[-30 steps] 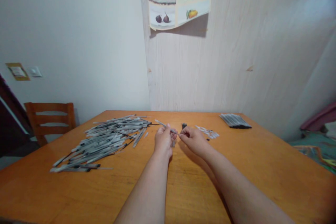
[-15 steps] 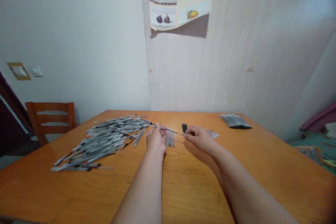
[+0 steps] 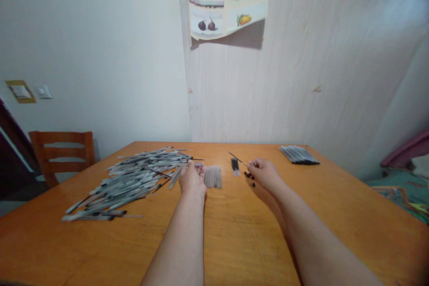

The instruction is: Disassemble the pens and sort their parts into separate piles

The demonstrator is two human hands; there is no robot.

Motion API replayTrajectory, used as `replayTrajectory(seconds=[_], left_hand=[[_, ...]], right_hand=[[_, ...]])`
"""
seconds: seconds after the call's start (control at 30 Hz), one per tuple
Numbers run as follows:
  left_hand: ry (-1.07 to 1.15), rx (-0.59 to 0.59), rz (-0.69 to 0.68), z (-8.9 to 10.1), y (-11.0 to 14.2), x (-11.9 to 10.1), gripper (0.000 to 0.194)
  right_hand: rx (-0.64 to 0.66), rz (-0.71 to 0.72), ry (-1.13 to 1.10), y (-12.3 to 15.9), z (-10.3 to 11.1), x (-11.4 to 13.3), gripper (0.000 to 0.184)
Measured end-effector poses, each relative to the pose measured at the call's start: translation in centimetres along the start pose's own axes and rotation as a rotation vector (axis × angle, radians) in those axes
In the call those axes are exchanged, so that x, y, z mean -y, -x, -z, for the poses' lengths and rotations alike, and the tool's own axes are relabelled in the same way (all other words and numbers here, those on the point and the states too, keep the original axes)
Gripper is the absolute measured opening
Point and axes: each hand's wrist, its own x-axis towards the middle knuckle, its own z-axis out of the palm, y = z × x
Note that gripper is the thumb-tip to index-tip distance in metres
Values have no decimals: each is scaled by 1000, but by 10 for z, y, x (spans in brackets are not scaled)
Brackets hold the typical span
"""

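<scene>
My left hand (image 3: 192, 179) is closed round a translucent pen barrel (image 3: 199, 165), beside the right end of a pile of pens. My right hand (image 3: 265, 173) pinches a thin black pen refill (image 3: 236, 157), whose dark end points up and to the left. Several small black plugs (image 3: 250, 176) lie on the table by my right fingers. Between the hands sits a row of translucent barrels (image 3: 213, 177). A small group of black refills (image 3: 235, 164) lies just left of my right hand.
A large heap of pens (image 3: 134, 183) spreads over the left of the wooden table (image 3: 231, 241). At the back right rests a neat bundle of pens with black ends (image 3: 299, 155). A wooden chair (image 3: 63, 154) stands beyond the left edge.
My hands have moved apart. The refill, earlier stretched between both hands, is now in my right hand only, away from the barrel. The black plugs have come into sight.
</scene>
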Motion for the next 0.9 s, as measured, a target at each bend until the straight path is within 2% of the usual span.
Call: replayTrajectory(seconds=[0.17,0.5,0.9], left_hand=[[-2,14,9,-1,1,2,16],[4,46,28,-5,4,4,14],[15,45,52,-7,7,4,14]], right_hand=[[-38,-152,255,8,-10,14,20],[-83,-123,430,11,-33,22,28],[-31,-123,536,12,-38,26,36]])
